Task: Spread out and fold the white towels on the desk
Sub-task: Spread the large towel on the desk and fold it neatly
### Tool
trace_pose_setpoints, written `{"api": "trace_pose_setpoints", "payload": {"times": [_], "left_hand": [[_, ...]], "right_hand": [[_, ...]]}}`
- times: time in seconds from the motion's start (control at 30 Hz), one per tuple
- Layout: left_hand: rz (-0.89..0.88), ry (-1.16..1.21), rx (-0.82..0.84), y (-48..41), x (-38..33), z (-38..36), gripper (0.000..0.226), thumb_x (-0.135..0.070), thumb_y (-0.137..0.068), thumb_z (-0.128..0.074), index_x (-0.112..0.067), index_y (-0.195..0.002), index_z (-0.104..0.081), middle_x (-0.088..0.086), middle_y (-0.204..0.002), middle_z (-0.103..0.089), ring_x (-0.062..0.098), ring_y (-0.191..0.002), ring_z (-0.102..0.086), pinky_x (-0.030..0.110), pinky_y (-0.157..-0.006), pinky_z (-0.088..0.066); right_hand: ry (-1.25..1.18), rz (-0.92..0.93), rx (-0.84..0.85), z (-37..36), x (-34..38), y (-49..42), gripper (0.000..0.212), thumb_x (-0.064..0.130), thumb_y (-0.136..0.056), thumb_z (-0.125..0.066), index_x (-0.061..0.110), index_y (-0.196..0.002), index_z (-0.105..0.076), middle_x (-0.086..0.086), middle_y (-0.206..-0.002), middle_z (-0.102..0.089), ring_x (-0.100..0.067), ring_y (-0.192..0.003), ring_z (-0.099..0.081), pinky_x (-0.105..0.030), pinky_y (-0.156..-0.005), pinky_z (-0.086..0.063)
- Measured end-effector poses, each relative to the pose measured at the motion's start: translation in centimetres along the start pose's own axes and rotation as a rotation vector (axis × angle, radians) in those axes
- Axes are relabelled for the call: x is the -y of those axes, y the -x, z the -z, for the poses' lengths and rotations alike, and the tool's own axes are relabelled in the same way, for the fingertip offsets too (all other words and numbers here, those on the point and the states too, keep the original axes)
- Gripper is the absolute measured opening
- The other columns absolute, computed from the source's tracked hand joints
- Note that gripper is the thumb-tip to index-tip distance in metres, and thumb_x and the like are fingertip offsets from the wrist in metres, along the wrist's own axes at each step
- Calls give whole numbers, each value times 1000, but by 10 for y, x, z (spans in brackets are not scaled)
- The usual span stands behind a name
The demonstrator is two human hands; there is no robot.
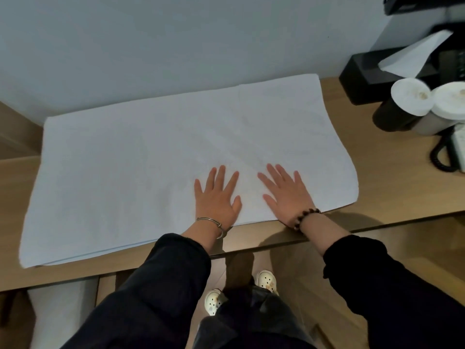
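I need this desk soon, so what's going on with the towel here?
A person presses the left hand and right hand flat, fingers spread, on a white towel near its front edge. The towel lies spread smooth on the wooden desk; its front edge looks layered, perhaps folded once. Two lidded cups stand to its right.

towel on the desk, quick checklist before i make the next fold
1. Towel spread flat on the desk: ok.
2. Left hand and right hand flat on it, fingers straight: ok.
3. Creases smoothed: not ok, faint ones show beyond the fingers.
4. Cups apart from the towel: ok.
5. How many layers lie there: cannot tell.
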State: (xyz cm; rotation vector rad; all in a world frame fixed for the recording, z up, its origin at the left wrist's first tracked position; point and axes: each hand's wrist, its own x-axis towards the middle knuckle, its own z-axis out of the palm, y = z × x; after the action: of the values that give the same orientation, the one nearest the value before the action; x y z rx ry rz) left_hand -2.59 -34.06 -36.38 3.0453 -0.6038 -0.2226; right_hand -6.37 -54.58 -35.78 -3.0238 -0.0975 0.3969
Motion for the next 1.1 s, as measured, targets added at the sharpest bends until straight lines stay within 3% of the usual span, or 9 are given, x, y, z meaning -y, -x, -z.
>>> {"api": "trace_pose_setpoints", "payload": {"times": [0.13, 0.27, 0.43, 0.6, 0.73, 0.87, 0.97, 1.03, 1.1], "left_hand": [[-1, -14, 3, -1, -1, 1, 63, -52, -88, -5, -36, -148, 7, 1, -159, 5, 24, -146, 6, 56, -112, -1], [-7, -16, 17, -1, -1, 1, 62, -52, -90, -8, -36, -147, 9, 1, -159, 7, 24, -145, 8, 56, -112, 0], [-14, -26, 53, -3, -2, 3, 61, -51, -93, -14, -35, -148, 7, 2, -159, 7, 25, -145, 8, 58, -112, -1], [-34, -42, 82, -4, -1, 8, 61, -50, -93, -16, -33, -149, 6, 3, -159, 6, 26, -145, 6, 58, -111, -7], [-59, -62, 86, -7, 1, 11, 62, -51, -92, -15, -32, -149, 4, 4, -159, 3, 27, -145, 2, 59, -109, -12], [-71, -70, 80, -9, 3, 8, 63, -53, -91, -13, -33, -148, 6, 4, -158, 2, 28, -145, 0, 59, -109, -14], [-82, -77, 87, -10, 5, 8, 64, -54, -90, -12, -33, -148, 6, 3, -158, 2, 28, -144, 0, 58, -109, -14], [-86, -78, 91, -10, 5, 9, 63, -53, -91, -12, -33, -148, 6, 3, -158, 2, 29, -144, -1, 58, -109, -14], [-89, -84, 97, -10, 5, 10, 63, -53, -91, -13, -33, -148, 6, 3, -158, 3, 28, -144, 0, 58, -109, -15]], "right_hand": [[-62, -571, -7, 4, -59, 13, 58, 47, -98, -10, 32, -151, 8, 2, -159, 14, -19, -146, 9, -50, -116, 2], [-125, -735, -55, 13, -59, 12, 57, 42, -100, -20, 26, -152, -2, -7, -159, 8, -26, -146, 4, -51, -115, -1], [-457, -1172, -253, 28, -78, 12, 55, 38, -90, -53, 10, -135, -39, -16, -138, -44, -34, -128, -37, -49, -103, -31], [-613, -1257, -351, 39, -91, 8, 13, 13, -87, -52, 4, -94, -58, -17, -101, -64, -34, -95, -59, -47, -91, -48], [-634, -1387, -362, 26, -94, 19, 25, 17, -95, -47, 0, -112, -54, -20, -113, -60, -32, -100, -58, -43, -94, -47], [-719, -1300, -494, 25, -70, 17, 35, 24, -92, -51, 7, -122, -45, -16, -123, -54, -36, -110, -55, -49, -94, -45], [-940, -1374, -449, 31, -66, 18, 29, 25, -86, -53, 3, -105, -56, -10, -89, -61, -30, -78, -63, -36, -67, -53], [-1053, -1419, -378, 39, -71, 21, 21, 23, -84, -51, 2, -82, -57, -5, -63, -54, -21, -51, -54, -24, -44, -41], [-1045, -1424, -304, 46, -74, 20, 23, 21, -88, -48, 2, -77, -54, -4, -56, -50, -17, -43, -48, -17, -34, -31]]}}
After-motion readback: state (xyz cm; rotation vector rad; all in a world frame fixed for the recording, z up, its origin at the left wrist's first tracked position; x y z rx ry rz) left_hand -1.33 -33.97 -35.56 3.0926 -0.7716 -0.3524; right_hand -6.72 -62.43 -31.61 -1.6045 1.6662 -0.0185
